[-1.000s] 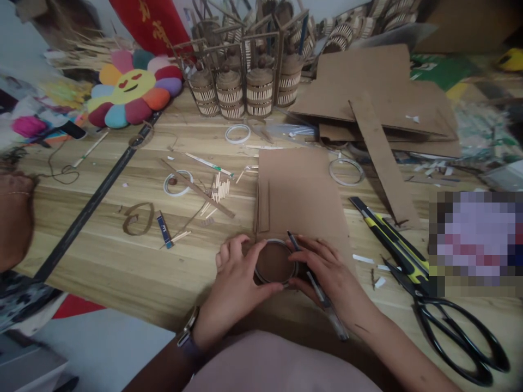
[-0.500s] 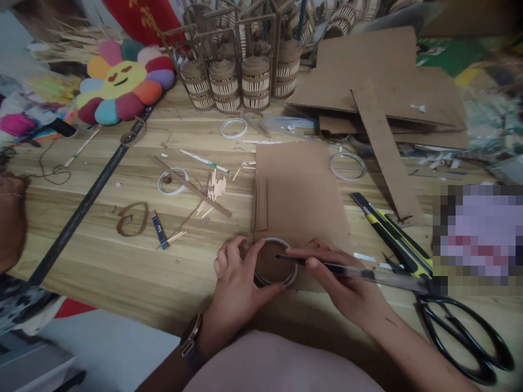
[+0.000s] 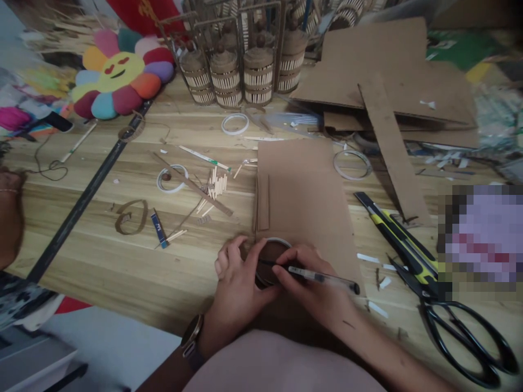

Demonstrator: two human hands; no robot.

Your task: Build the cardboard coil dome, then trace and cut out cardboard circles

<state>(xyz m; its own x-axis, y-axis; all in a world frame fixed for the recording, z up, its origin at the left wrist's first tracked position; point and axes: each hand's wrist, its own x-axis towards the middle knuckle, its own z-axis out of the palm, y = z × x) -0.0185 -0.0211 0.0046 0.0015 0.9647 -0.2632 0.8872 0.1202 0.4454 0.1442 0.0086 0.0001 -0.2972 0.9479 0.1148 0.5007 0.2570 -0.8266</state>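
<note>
My left hand (image 3: 240, 277) grips a round tape roll (image 3: 274, 240) between thumb and fingers, pressing it flat on the near end of a brown cardboard sheet (image 3: 304, 188). A pen (image 3: 327, 278) is pinched in my right hand (image 3: 316, 288). It lies at a low slant, its dark front end inside the ring by the left inner edge. The exact tip is hard to make out beside my left thumb. My right fingers partly cover the ring's right side. A narrow cardboard strip (image 3: 263, 201) rests along the sheet's left edge.
Right of the sheet lie a yellow-black utility knife (image 3: 398, 242) and large black scissors (image 3: 466, 337). Small sticks (image 3: 216, 185), another tape roll (image 3: 172, 178) and a long dark bar (image 3: 87, 193) are left. Small lidded baskets (image 3: 258, 73) and stacked cardboard (image 3: 379, 60) stand behind. Another person's arm (image 3: 8, 218) shows left.
My right hand has left the ring's right edge and swung the pen round, bringing its front end into the ring. My left hand has stayed on the tape roll. The view has shifted slightly.
</note>
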